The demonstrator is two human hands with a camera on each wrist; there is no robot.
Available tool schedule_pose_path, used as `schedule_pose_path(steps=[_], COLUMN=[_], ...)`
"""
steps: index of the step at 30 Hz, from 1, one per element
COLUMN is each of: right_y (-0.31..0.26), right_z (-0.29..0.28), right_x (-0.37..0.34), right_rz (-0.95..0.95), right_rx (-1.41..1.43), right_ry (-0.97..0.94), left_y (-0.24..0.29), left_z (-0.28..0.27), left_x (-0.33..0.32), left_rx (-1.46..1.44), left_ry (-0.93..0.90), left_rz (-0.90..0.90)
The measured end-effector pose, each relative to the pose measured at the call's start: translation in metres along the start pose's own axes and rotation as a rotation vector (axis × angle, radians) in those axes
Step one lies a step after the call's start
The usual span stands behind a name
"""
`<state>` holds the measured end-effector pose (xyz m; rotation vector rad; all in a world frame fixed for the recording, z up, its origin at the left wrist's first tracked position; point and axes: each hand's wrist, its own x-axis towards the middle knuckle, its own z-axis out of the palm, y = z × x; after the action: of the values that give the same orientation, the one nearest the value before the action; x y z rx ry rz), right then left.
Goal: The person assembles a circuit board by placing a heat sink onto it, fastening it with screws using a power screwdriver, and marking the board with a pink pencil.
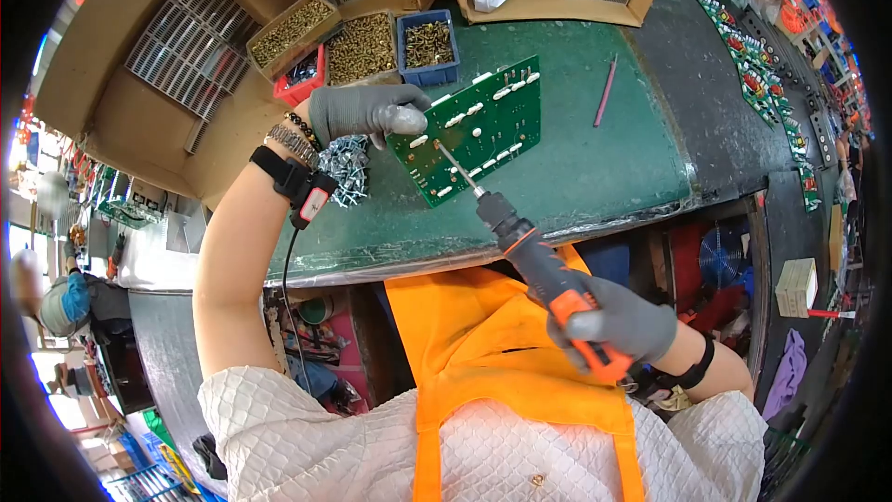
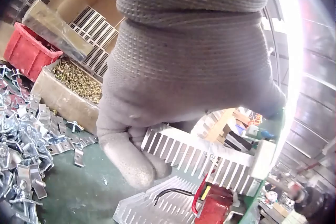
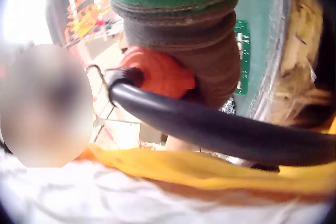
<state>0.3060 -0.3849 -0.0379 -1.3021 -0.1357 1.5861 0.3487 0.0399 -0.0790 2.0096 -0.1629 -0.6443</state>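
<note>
My left hand [image 1: 367, 114], in a grey glove, holds a green circuit board [image 1: 511, 116] by its upper left edge, tilted up off the bench with its solder side facing me. In the left wrist view, its gloved fingers [image 2: 128, 163] curl at a finned metal heat sink [image 2: 197, 155] on the board's other face. My gloved right hand [image 1: 618, 321] grips an orange and black electric screwdriver [image 1: 534, 256]. Its long bit [image 1: 457, 165] reaches the board's left part, with the tip right at the surface. A black cord [image 3: 210, 124] runs from the tool's orange end in the right wrist view.
Left of the board lies a pile of metal clips [image 1: 344, 170]. Behind stand a screw-filled carton [image 1: 362, 46], a blue bin [image 1: 428, 45] of screws and a red bin [image 1: 302, 84]. A pink pen [image 1: 606, 91] lies rightward; more boards [image 1: 743, 56] line the far right.
</note>
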Motion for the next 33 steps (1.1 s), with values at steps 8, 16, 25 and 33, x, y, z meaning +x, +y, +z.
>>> schedule_pose_path(steps=[8,16,25,33], right_y=[0.067,0.081,0.056,0.106], right_z=[0.01,-0.029,-0.032,-0.012], right_x=[0.031,0.031,0.029,0.034], right_rz=[-0.257,-0.355,-0.175,-0.22], right_rx=[0.018,-0.667,-0.975,-0.358], right_ry=[0.018,-0.073,-0.102,-0.002], left_y=[0.056,0.094,0.1,0.094], left_z=[0.015,0.068,0.074,0.071], left_x=[-0.006,-0.026,-0.031,-0.026], left_rx=[0.365,0.566,0.605,0.613], left_ry=[0.038,0.247,0.245,0.228], left_rz=[0.016,-0.085,-0.146,-0.145])
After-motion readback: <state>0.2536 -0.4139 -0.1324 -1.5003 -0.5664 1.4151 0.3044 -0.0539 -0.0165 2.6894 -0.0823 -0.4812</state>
